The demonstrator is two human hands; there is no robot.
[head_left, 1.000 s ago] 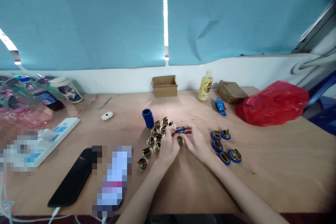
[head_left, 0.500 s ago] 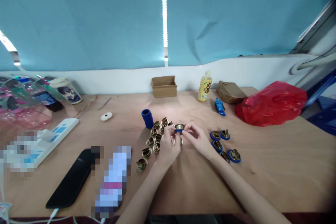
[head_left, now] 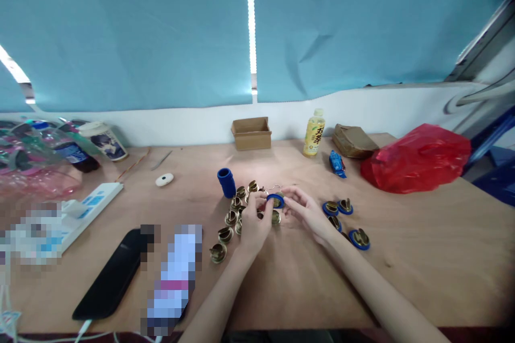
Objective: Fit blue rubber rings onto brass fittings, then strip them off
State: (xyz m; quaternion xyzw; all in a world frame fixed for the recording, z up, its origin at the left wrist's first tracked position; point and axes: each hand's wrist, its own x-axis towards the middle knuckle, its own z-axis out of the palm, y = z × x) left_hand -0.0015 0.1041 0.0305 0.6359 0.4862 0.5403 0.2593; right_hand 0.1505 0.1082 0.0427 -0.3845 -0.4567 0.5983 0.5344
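Note:
In front of me, a round brass fitting with a blue ring (head_left: 276, 201) is held up between my two hands, its flat side tilted towards me. My left hand (head_left: 255, 230) pinches its left edge between thumb and fingers. At its right edge, the thumb and fingers of my right hand (head_left: 309, 214) are closed around the rim. Several bare brass fittings (head_left: 226, 234) with upright tabs lie below and left of my hands, some hidden by my left hand. To the right lie several ringed brass fittings (head_left: 359, 238). A stack of blue rings (head_left: 226, 182) stands behind the bare fittings.
A small cardboard box (head_left: 251, 134) and a yellow drink bottle (head_left: 314, 133) stand by the wall. A red plastic bag (head_left: 416, 159) sits at right. At left are a black phone (head_left: 115, 273), a second phone (head_left: 174, 278), a power strip (head_left: 90, 209) and several bottles (head_left: 72, 153).
The ringed fitting has been tilted between my hands, so its blue ring now faces me more. My right fingers have spread slightly along its edge.

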